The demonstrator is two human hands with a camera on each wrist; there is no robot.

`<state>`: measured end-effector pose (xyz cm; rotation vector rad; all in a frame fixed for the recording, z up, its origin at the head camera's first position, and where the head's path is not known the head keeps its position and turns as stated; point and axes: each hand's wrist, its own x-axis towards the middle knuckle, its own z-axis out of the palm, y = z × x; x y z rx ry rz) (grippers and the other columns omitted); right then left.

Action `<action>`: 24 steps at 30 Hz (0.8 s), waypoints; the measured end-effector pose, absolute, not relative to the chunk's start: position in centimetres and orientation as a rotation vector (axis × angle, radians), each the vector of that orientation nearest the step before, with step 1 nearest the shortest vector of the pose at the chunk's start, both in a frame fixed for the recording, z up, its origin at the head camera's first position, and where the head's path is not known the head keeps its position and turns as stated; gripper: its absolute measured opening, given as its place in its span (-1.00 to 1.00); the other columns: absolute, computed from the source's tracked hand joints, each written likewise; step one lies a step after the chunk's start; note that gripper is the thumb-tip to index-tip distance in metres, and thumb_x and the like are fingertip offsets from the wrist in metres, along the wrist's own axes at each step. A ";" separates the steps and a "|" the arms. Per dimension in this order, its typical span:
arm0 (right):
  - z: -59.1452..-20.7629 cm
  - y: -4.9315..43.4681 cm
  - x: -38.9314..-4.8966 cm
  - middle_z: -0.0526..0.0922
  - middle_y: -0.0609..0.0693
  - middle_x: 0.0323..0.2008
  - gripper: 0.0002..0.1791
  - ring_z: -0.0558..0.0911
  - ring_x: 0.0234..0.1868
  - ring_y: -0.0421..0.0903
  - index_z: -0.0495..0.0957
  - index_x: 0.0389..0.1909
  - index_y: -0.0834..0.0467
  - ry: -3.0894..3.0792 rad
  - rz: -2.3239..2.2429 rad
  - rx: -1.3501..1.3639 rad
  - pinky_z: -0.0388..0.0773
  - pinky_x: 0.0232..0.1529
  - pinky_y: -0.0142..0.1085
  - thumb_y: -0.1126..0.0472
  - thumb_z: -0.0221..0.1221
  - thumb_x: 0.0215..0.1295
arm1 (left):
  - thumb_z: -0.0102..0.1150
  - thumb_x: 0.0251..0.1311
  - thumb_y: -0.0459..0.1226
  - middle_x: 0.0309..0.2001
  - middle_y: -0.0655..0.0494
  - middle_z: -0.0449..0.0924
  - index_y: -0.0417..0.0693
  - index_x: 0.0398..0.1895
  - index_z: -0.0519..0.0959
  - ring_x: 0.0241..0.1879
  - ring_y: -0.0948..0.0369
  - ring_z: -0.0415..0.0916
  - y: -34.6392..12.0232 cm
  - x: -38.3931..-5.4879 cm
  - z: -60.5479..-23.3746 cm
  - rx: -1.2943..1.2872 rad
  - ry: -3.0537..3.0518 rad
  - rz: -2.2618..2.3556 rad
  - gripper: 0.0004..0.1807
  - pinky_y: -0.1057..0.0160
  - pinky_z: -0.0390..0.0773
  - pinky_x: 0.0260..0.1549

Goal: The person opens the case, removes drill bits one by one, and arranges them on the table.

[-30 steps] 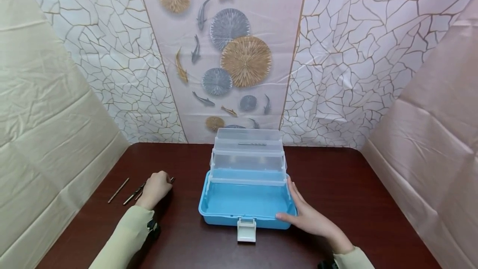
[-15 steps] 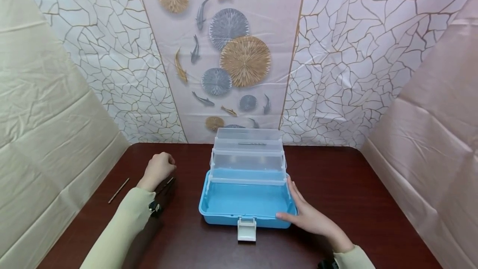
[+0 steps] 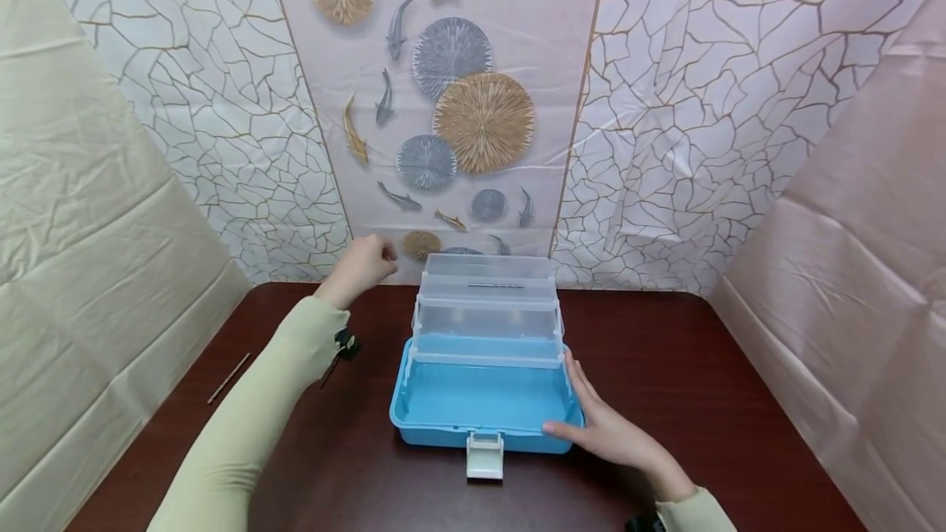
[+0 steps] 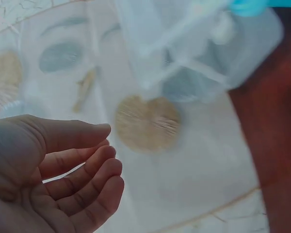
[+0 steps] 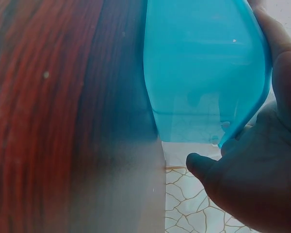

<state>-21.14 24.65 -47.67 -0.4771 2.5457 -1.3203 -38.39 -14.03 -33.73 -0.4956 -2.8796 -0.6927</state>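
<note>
My left hand is raised past the table's back edge, left of the tray tops. In the left wrist view its thumb lies close to the index fingertip, the other fingers curled below; no object shows there, and I cannot tell if the pinch hides one. A drill bit lies in the top clear tray of the light-blue toolbox. My right hand rests against the box's right side, fingers extended along the wall, thumb at the front rim. The box stands open with its tiered trays lifted back.
On the dark red table, one drill bit lies at the left. Another drill bit lies partly hidden under the left wrist. A white latch hangs from the box front. Patterned cloth hangs behind the table.
My left hand has lifted from the drill bits on the left and moved back and rightward toward the trays. The right hand and box have stayed in place.
</note>
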 end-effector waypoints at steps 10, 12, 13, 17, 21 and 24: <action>-47.8 24.6 -21.1 -0.50 0.28 0.57 0.22 -0.38 0.55 0.31 -0.53 0.60 -0.08 2.567 -1.305 -0.473 -0.08 0.37 0.39 -0.02 0.30 0.36 | 0.22 0.27 -0.37 -0.25 -0.10 0.67 -0.26 -0.24 0.67 -0.27 0.02 0.57 -8.9 -39.9 -29.1 -0.600 -2.884 -0.670 -0.89 0.06 0.57 -0.22; -47.8 24.6 -21.1 -0.51 0.25 0.57 0.22 -0.38 0.55 0.29 -0.54 0.60 -0.09 2.557 -1.307 -0.472 -0.08 0.38 0.37 -0.03 0.30 0.37 | 0.19 0.24 -0.39 -0.21 -0.12 0.67 -0.27 -0.22 0.67 -0.21 0.00 0.57 -8.1 -40.2 -28.5 -0.624 -2.880 -0.662 -0.87 0.03 0.56 -0.15; -47.8 24.6 -21.1 -0.51 0.24 0.58 0.22 -0.38 0.56 0.28 -0.54 0.60 -0.10 2.554 -1.307 -0.470 -0.08 0.38 0.37 -0.03 0.29 0.37 | 0.19 0.23 -0.40 -0.19 -0.12 0.67 -0.28 -0.20 0.67 -0.18 -0.01 0.57 -7.8 -40.4 -28.2 -0.635 -2.879 -0.657 -0.86 0.02 0.56 -0.11; -47.8 24.7 -21.1 -0.51 0.24 0.58 0.22 -0.39 0.55 0.28 -0.55 0.59 -0.09 2.549 -1.302 -0.470 -0.09 0.39 0.36 -0.04 0.29 0.37 | 0.21 0.19 -0.41 -0.16 -0.13 0.67 -0.28 -0.17 0.67 -0.14 -0.02 0.58 -6.3 -40.7 -27.5 -0.700 -2.894 -0.666 -0.83 0.02 0.56 -0.06; -47.8 24.7 -21.1 -0.52 0.25 0.57 0.22 -0.39 0.55 0.29 -0.55 0.59 -0.10 2.551 -1.308 -0.460 -0.08 0.38 0.38 -0.02 0.29 0.37 | 0.27 0.20 -0.39 -0.14 -0.11 0.68 -0.27 -0.17 0.68 -0.14 0.00 0.58 -4.7 -40.9 -27.4 -0.810 -2.932 -0.651 -0.84 0.06 0.56 -0.06; -47.9 24.7 -21.1 -0.53 0.23 0.57 0.21 -0.40 0.56 0.27 -0.55 0.59 -0.11 2.535 -1.318 -0.459 -0.09 0.38 0.37 -0.02 0.28 0.38 | 0.30 0.20 -0.39 -0.12 -0.11 0.67 -0.27 -0.17 0.68 -0.13 0.01 0.58 -3.5 -40.9 -27.8 -0.898 -2.987 -0.588 -0.83 0.07 0.57 -0.06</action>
